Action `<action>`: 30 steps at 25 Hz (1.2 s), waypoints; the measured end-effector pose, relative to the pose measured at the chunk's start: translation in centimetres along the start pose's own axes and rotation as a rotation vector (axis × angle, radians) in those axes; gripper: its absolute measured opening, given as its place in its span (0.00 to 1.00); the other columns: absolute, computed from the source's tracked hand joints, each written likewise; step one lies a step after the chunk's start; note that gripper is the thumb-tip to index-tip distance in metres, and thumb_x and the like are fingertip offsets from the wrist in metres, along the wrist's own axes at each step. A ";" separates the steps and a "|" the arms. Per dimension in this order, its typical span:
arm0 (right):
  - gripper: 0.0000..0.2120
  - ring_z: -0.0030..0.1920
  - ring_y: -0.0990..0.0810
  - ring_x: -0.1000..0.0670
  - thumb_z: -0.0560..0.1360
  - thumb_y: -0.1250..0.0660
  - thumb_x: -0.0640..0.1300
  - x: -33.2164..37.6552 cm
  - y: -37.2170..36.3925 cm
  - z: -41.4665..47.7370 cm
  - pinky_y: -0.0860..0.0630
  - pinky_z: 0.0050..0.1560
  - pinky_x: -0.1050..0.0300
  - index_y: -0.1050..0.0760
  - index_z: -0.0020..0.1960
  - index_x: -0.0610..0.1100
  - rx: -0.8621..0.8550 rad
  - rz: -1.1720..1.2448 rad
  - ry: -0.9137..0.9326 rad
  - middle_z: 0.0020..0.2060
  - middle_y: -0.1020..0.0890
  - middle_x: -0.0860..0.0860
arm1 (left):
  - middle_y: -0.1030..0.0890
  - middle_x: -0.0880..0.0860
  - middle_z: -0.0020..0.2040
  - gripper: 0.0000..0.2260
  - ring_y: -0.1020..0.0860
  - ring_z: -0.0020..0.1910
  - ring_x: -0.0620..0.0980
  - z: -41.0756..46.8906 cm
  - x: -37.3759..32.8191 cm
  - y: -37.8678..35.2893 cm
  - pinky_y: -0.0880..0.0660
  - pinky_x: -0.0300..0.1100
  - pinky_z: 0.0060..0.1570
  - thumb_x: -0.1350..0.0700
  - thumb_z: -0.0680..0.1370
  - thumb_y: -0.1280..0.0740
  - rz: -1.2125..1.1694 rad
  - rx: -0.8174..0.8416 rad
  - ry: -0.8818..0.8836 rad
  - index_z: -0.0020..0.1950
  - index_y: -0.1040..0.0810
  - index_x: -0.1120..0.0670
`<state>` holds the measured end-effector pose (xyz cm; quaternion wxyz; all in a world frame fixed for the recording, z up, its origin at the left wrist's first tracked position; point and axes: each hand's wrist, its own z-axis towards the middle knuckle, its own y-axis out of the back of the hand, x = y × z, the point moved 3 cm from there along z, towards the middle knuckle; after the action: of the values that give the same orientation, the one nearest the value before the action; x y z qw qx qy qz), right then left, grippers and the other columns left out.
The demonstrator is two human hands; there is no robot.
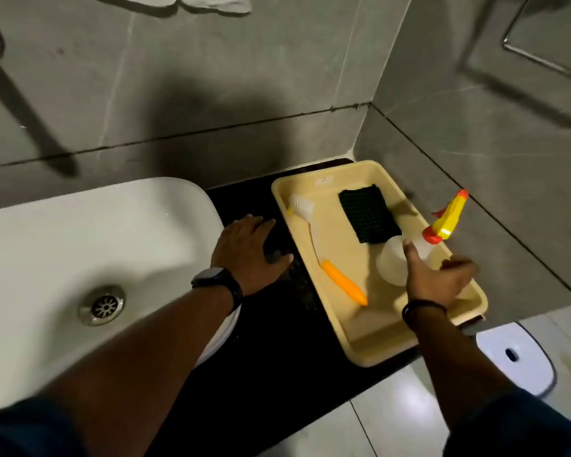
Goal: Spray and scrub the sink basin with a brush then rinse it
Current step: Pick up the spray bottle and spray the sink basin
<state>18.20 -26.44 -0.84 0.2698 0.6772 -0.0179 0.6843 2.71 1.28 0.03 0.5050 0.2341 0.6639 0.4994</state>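
L hand [249,250]: flat on counter [264,341], fingers spread, holding nothing.
R hand [437,278]: fingers open around spray bottle [394,258], in tray [376,344].
Brush [330,255]: in tray, left.

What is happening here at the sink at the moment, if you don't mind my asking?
A person is getting ready to clean the white sink basin. Their right hand is open around the spray bottle standing in the yellow tray, with the grip not yet closed. The left hand rests flat on the dark counter beside the basin. The orange-handled brush and a green scrub pad lie untouched in the tray.
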 end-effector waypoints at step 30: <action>0.12 0.20 0.23 0.43 0.67 0.38 0.41 20.1 -8.1 -35.4 0.28 0.24 0.58 0.18 0.46 0.40 1.360 -0.540 0.305 0.33 0.15 0.42 | 0.48 0.59 0.77 0.39 0.51 0.76 0.59 -26.9 28.2 15.7 0.49 0.55 0.74 0.32 0.71 0.48 0.288 -0.186 0.509 0.75 0.54 0.49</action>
<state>-9.81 1.17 12.28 -0.0504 0.5730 0.6137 0.5409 -35.38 18.93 1.58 0.2657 0.1457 0.6805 0.6671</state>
